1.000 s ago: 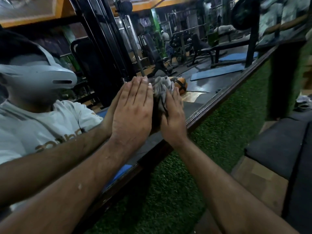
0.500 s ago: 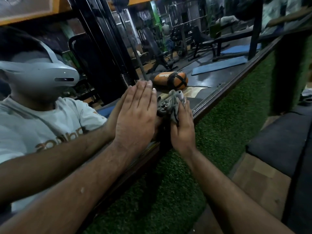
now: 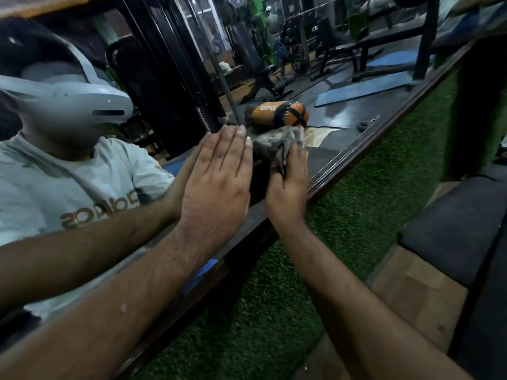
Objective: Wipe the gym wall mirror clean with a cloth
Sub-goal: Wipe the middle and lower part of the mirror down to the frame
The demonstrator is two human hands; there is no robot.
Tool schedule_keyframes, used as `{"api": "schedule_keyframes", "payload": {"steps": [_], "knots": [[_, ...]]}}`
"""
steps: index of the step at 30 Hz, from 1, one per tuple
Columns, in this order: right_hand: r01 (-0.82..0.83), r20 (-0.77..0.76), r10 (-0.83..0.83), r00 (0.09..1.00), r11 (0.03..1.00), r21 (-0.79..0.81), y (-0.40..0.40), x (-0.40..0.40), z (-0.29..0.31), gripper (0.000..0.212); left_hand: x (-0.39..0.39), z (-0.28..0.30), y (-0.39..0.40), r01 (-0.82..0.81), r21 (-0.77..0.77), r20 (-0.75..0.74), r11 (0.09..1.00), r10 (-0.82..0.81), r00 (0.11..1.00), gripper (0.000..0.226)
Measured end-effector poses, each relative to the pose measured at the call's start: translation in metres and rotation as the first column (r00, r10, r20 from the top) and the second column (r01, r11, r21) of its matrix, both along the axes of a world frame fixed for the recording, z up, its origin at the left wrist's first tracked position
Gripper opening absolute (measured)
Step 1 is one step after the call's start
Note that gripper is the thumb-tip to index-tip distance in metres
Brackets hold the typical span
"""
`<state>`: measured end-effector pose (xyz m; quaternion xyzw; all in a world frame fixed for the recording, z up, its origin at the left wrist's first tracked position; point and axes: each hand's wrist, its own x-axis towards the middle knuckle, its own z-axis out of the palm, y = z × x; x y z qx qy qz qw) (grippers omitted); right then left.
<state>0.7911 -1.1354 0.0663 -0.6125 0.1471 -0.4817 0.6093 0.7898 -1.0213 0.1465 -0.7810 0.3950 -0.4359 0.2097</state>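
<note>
The wall mirror (image 3: 343, 111) fills the upper left and runs off to the right, edged below by a dark wooden frame (image 3: 384, 133). My left hand (image 3: 219, 185) lies flat on the glass with straight fingers held together and holds nothing. Just to its right, my right hand (image 3: 290, 185) presses a crumpled grey cloth (image 3: 274, 141) against the glass close to the lower frame. The cloth bunches up above my fingertips, and its reflection merges with it.
Green artificial turf (image 3: 356, 215) covers the wall below the mirror. A dark padded bench or mat (image 3: 452, 229) sits at the right over a wooden floor (image 3: 417, 292). The mirror reflects me, an orange bag (image 3: 277, 113), blue mats and gym machines.
My right hand has slid the cloth down and to the right along the glass, toward the lower frame. My left hand has stayed flat on the mirror.
</note>
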Motion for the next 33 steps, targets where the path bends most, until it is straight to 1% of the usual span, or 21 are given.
{"api": "schedule_keyframes", "payload": {"steps": [2,3,4,5,7,9,10,13,15,16,18,19,21,23,24,25,27,29,31,32,33], "knots": [[-0.011,0.060,0.024,0.998,0.978,-0.210,-0.008,0.003,0.001,0.077,0.000,0.001,-0.010,-0.022,-0.027,-0.009,0.999,0.022,1.000,0.075],[0.002,0.055,0.015,0.998,0.953,-0.304,-0.014,0.005,-0.008,0.078,0.001,0.001,-0.015,-0.026,-0.038,-0.016,0.999,0.026,1.000,0.076],[0.026,0.040,-0.012,0.999,0.936,-0.352,-0.021,0.006,-0.021,0.076,0.002,-0.001,-0.019,-0.027,-0.042,-0.017,0.999,0.026,1.000,0.077],[0.056,0.022,-0.052,0.998,0.940,-0.337,-0.029,0.007,-0.033,0.073,0.004,-0.001,-0.023,-0.026,-0.040,-0.009,0.999,0.026,1.000,0.077],[0.094,-0.023,-0.100,0.995,0.979,-0.179,-0.040,0.011,-0.042,0.066,0.006,0.000,-0.032,-0.025,-0.036,0.004,0.999,0.025,1.000,0.076],[0.069,-0.048,-0.072,0.996,0.997,-0.045,-0.041,0.013,-0.023,0.065,0.008,0.002,-0.039,-0.021,-0.037,0.010,0.999,0.022,1.000,0.074],[0.048,-0.035,-0.050,0.998,0.998,-0.048,-0.040,0.013,-0.012,0.066,0.008,0.003,-0.041,-0.022,-0.033,0.016,0.999,0.022,1.000,0.073],[0.018,0.050,-0.005,0.999,0.965,-0.261,-0.046,0.013,0.002,0.071,0.010,0.005,-0.043,-0.041,0.009,0.059,0.999,0.040,0.997,0.074],[0.043,0.037,-0.031,0.999,0.925,-0.377,-0.059,0.015,-0.009,0.068,0.012,0.004,-0.045,-0.034,0.006,0.076,0.999,0.033,0.997,0.070],[0.060,0.027,-0.054,0.998,0.915,-0.400,-0.064,0.016,-0.018,0.064,0.013,0.003,-0.045,-0.032,-0.002,0.077,0.999,0.032,0.996,0.069],[0.076,-0.009,-0.085,0.996,0.929,-0.362,-0.070,0.015,-0.032,0.062,0.013,0.001,-0.047,-0.046,-0.011,0.079,0.999,0.047,0.996,0.069],[0.073,-0.035,-0.087,0.996,0.950,-0.304,-0.069,0.014,-0.033,0.063,0.013,0.001,-0.047,-0.057,-0.013,0.085,0.998,0.058,0.995,0.069],[0.050,-0.088,-0.061,0.994,0.990,-0.130,-0.063,0.012,-0.023,0.065,0.013,0.001,-0.048,-0.065,-0.013,0.088,0.998,0.066,0.994,0.070],[0.004,-0.139,0.000,0.990,1.000,0.029,-0.055,0.009,-0.001,0.069,0.013,0.003,-0.047,-0.071,-0.007,0.092,0.997,0.071,0.993,0.070],[-0.026,-0.139,0.030,0.990,0.999,0.033,-0.054,0.007,0.009,0.071,0.012,0.004,-0.047,-0.074,-0.006,0.087,0.997,0.074,0.993,0.070],[-0.060,-0.117,0.056,0.992,0.998,-0.034,-0.056,0.006,0.013,0.073,0.011,0.005,-0.048,-0.076,-0.007,0.077,0.997,0.076,0.994,0.070],[-0.119,-0.078,0.103,0.992,0.963,-0.243,-0.062,0.001,0.006,0.075,0.007,0.003,-0.050,-0.083,-0.022,0.049,0.996,0.084,0.995,0.070],[-0.112,-0.105,0.080,0.991,0.929,-0.354,-0.073,-0.002,-0.013,0.072,0.003,0.000,-0.055,-0.090,-0.049,0.020,0.995,0.091,0.996,0.069],[-0.090,-0.150,0.048,0.987,0.954,-0.288,-0.081,-0.004,-0.029,0.070,-0.001,-0.004,-0.060,-0.091,-0.053,-0.006,0.994,0.091,0.996,0.069],[-0.082,-0.159,0.053,0.986,0.980,-0.184,-0.080,-0.004,-0.024,0.071,-0.001,-0.005,-0.063,-0.090,-0.051,-0.011,0.995,0.090,0.996,0.069],[-0.074,-0.166,0.068,0.984,0.997,-0.034,-0.076,-0.002,-0.013,0.072,-0.001,-0.003,-0.067,-0.084,-0.052,-0.023,0.995,0.083,0.996,0.069]]}}
